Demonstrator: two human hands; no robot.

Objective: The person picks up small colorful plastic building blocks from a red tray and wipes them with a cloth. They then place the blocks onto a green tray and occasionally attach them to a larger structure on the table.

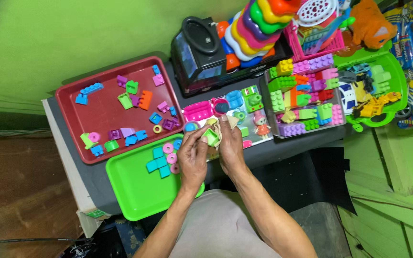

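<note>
My left hand and my right hand meet over the table's front edge. Together they grip a small green toy block, with a beige cloth bunched against it in my right hand. Directly under my left hand lies a green tray holding teal blocks and pink rings. Behind the hands is a clear tray of small toys, among them a small doll figure.
A dark red tray with several scattered small blocks sits at the left. A grey bin of large building blocks stands at the right, beside a green case of toy vehicles. A black toy truck, stacking rings and a pink basket stand behind.
</note>
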